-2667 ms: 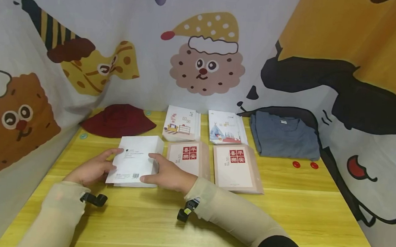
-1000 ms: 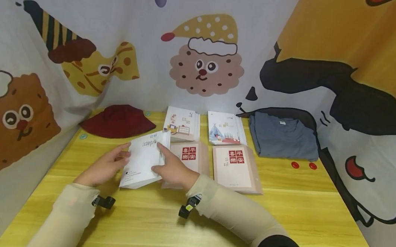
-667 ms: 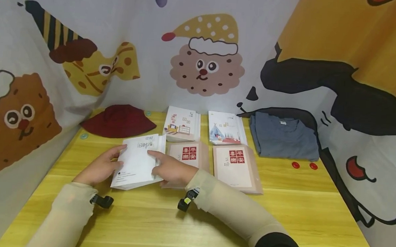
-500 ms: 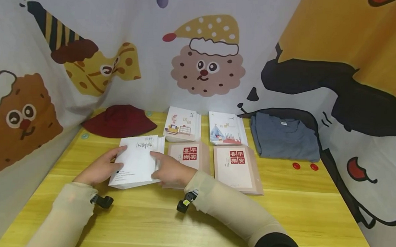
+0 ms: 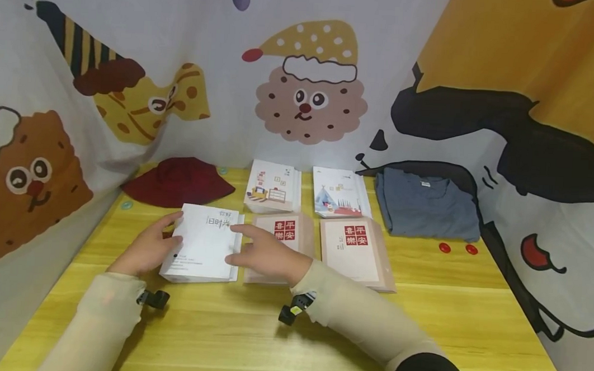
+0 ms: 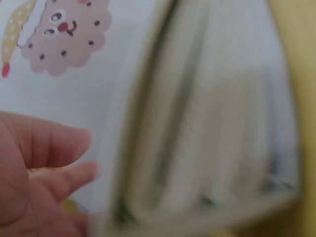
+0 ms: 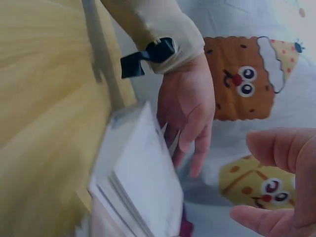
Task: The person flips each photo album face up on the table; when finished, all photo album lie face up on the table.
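In our left wrist view the stack of white cards is a pale smear, its edges and print unreadable, and our left hand is cut off by the frame's left and bottom edges. Our right hand runs off the right wrist view's corner. The small print on the stack from above is too tiny to read.

front strip: bare tabletop, easy pass
left: red hat near the wall
middle: booklet stacks packed tight
right: grey shirt blocks the back
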`<state>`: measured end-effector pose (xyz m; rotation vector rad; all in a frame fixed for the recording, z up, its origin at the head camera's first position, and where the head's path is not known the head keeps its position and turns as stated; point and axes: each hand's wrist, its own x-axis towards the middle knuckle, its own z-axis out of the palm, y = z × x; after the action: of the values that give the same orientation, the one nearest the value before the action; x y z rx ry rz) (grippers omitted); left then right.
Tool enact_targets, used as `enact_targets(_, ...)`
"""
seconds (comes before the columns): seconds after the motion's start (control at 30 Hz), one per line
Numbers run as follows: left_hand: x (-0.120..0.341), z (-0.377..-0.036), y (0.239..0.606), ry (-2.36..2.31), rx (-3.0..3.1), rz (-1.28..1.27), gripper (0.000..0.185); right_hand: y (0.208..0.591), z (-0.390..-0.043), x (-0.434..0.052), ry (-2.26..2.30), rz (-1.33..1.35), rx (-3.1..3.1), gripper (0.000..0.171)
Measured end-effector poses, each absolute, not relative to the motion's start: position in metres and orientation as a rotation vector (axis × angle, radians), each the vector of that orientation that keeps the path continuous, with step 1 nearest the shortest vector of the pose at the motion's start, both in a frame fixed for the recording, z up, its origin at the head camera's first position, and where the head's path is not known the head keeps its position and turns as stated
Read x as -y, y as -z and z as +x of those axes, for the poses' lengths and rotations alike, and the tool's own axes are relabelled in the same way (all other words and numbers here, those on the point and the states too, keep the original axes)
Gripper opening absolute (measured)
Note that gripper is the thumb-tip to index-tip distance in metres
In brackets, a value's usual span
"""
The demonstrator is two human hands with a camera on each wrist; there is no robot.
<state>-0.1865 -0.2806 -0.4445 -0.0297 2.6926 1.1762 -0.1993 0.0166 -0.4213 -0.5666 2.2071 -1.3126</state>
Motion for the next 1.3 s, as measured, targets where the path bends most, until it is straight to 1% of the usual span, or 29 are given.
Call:
enact_targets(0.27, 0.239, -0.182, 0.423, -1.327, -2.813, 0.078, 0.059, 0.410, -0.207, -0.061, 1.384, -0.556, -2.343, 0.075)
enact_targets(0.4, 0.213, -0.182, 0.425, -1.384, -2.703, 0.176, 0.057, 0.406, -0.210, -0.083, 1.392, -0.499, -2.411, 0.075)
enact_targets(0.53, 0.189, -0.183, 0.433, -1.473, -2.489, 0.220, 0.061, 0.407, -0.211, -0.102, 1.399, -0.426, -2.427, 0.077)
enact_targets(0.9, 0.150, -0.184, 0.447, -1.569, -2.284, 0.052, 0.067, 0.433, -0.198, -0.132, 1.433, -0.330, -2.346, 0.085)
enact_targets(1.1, 0.142, -0.187, 0.451, -1.702, -2.138, -0.063, 0.069, 0.441, -0.191, -0.134, 1.507, -0.302, -2.266, 0.089)
enact_targets(1.3, 0.134, -0.192, 0.454, -1.792, -1.989, -0.114, 0.072, 0.444, -0.188, -0.133, 1.550, -0.261, -2.235, 0.089)
